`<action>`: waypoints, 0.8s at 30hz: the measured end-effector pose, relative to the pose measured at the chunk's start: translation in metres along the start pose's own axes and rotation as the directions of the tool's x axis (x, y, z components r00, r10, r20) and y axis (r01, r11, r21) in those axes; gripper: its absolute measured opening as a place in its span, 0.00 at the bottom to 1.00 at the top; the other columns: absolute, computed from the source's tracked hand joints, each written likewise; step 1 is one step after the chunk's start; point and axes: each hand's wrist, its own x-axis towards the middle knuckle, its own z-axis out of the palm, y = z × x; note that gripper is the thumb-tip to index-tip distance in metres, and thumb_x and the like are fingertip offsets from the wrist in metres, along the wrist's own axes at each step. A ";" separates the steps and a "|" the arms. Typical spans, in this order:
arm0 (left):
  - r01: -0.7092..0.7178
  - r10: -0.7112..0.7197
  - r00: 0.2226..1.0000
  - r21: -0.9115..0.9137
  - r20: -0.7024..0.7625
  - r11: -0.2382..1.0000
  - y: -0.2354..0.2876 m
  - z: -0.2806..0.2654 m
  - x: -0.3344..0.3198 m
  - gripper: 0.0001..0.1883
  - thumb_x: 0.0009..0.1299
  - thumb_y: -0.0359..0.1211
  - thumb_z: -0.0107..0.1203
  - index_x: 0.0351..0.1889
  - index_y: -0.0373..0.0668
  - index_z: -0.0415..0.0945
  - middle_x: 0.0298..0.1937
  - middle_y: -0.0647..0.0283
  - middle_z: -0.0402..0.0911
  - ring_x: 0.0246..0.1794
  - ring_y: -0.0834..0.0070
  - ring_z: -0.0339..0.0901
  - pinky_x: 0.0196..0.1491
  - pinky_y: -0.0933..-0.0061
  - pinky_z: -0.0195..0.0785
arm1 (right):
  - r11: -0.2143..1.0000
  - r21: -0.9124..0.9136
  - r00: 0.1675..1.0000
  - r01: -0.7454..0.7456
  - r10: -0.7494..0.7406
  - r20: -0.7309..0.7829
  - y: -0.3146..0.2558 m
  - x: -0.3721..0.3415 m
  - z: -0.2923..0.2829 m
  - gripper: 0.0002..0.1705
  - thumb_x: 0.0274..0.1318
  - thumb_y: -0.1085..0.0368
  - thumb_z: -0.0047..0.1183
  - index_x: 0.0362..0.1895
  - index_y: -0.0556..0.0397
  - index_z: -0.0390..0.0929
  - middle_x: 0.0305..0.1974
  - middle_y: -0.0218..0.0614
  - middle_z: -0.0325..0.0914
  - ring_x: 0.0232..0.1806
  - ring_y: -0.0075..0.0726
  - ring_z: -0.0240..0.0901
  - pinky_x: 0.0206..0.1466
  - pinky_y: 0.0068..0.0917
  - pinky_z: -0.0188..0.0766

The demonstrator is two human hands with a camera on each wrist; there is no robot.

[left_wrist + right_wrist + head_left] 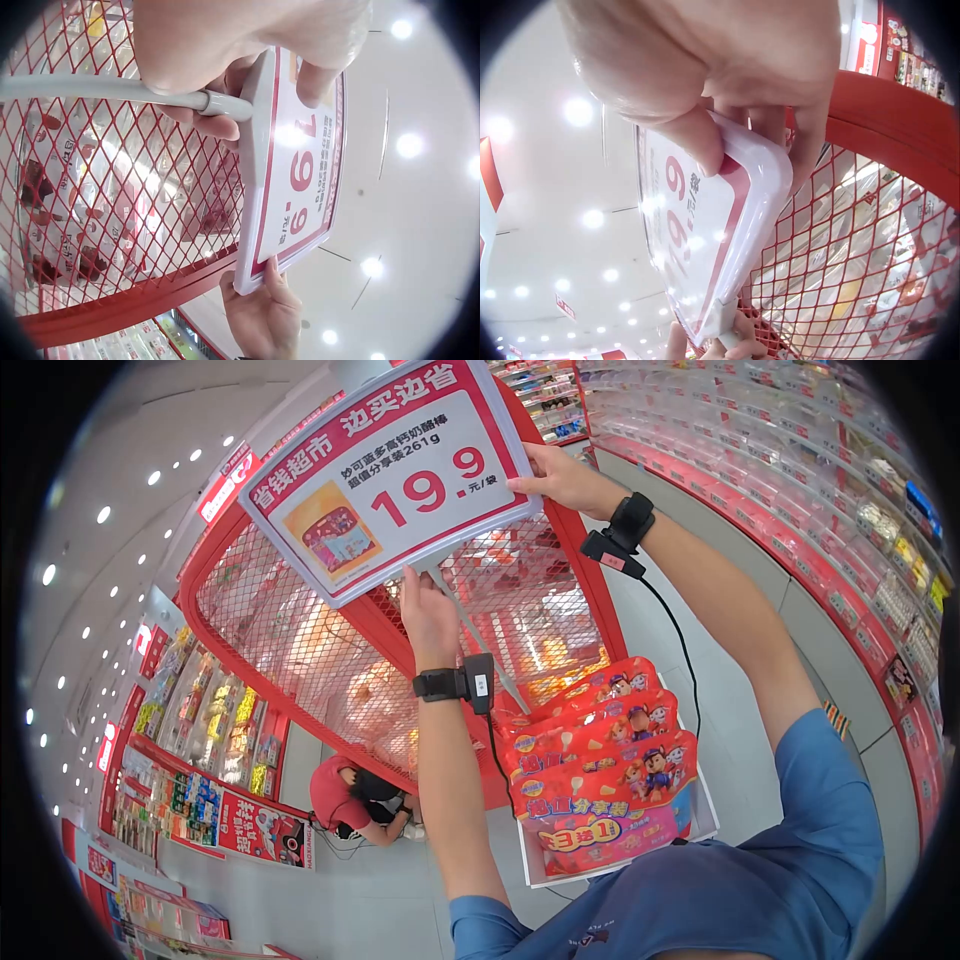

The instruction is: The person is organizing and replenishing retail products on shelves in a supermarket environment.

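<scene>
A framed price sign stands tilted on a thin pole, its printed side towards the head camera. My left hand grips its bottom edge where the pole joins; in the left wrist view the thumb lies on the sign's face and other fingers curl behind, by the pole's collar. At the sign's lower right corner, my right hand pinches the frame, thumb on the front and fingers behind, as the right wrist view shows. Red snack bags stand in a white box below.
Behind the sign is a red mesh-sided bin holding packaged goods. A person in a red top crouches on the floor at lower left. Stocked shelves line both sides. Black cables hang from both wrist cameras.
</scene>
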 end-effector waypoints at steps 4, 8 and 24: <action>-0.019 0.019 0.998 -0.011 0.055 1.000 -0.001 -0.001 -0.003 0.15 0.75 0.41 0.47 0.54 0.44 0.66 0.49 0.65 0.73 0.48 0.73 0.66 0.48 0.69 0.61 | 1.000 0.011 1.000 -0.004 0.004 0.015 0.006 0.003 -0.006 0.26 0.62 0.65 0.52 0.62 0.58 0.63 0.55 0.36 0.74 0.55 0.26 0.70 0.59 0.27 0.67; -0.041 0.041 0.997 0.003 0.061 0.999 -0.004 0.005 -0.005 0.14 0.75 0.40 0.47 0.52 0.43 0.67 0.50 0.65 0.72 0.48 0.74 0.64 0.46 0.69 0.61 | 1.000 -0.014 1.000 0.000 0.000 0.019 0.010 0.003 -0.010 0.27 0.62 0.65 0.52 0.63 0.58 0.62 0.56 0.36 0.73 0.56 0.26 0.70 0.59 0.27 0.67; -0.068 0.064 0.996 0.067 0.059 0.995 -0.006 0.009 -0.004 0.10 0.75 0.38 0.47 0.49 0.44 0.66 0.49 0.66 0.71 0.47 0.76 0.64 0.44 0.70 0.62 | 1.000 0.006 1.000 0.006 -0.006 -0.030 0.017 0.004 -0.009 0.25 0.60 0.65 0.54 0.59 0.61 0.65 0.53 0.40 0.75 0.54 0.29 0.71 0.58 0.27 0.67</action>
